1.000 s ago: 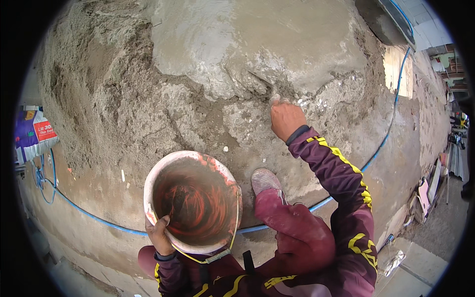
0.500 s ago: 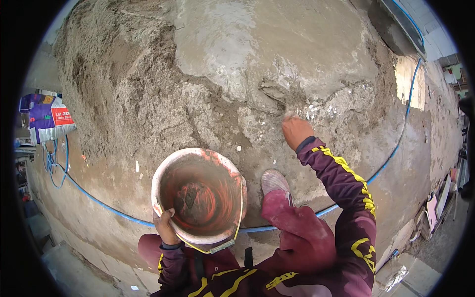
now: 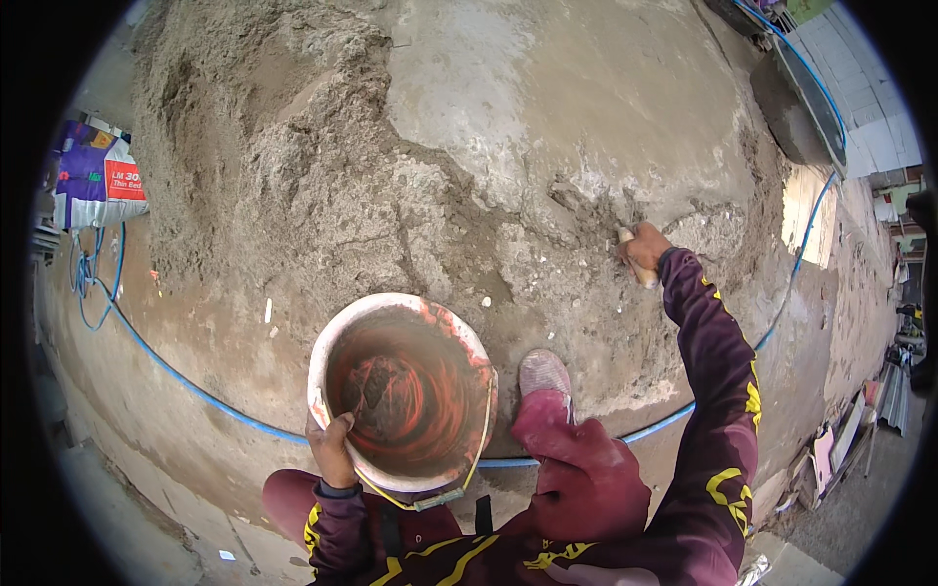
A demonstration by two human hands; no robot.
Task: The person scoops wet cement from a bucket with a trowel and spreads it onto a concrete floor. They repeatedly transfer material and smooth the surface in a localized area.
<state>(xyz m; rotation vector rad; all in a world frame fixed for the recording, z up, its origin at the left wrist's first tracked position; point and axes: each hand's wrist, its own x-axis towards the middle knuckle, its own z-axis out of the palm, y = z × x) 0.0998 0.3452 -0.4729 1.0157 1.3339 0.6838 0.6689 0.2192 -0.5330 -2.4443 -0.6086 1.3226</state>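
Observation:
My left hand [image 3: 330, 451] grips the rim of a dirty white bucket [image 3: 479, 361] with a yellow wire handle, its inside smeared red and grey. My right hand [image 3: 645, 249] is closed on the pale wooden handle of a tool [image 3: 644, 273], probably a trowel, whose head is hidden in the crumbly wet mortar. Above it a smooth patch of grey wet mortar [image 3: 528, 78] meets a rough heap of sand mix [image 3: 254, 156]. My right shoe [image 3: 542, 374] rests on the concrete just right of the bucket.
A blue hose [image 3: 195, 386] crosses the floor below the bucket, coiled at left beside a purple and white sack [image 3: 98, 181]. At upper right are a dark trough [image 3: 801, 117] and a pale board [image 3: 808, 215]. Loose panels and metal sheets [image 3: 894, 391] lie along the right.
My right hand has moved rightward and turned, showing more of the wooden handle. My left hand still holds the bucket, and the view has shifted slightly.

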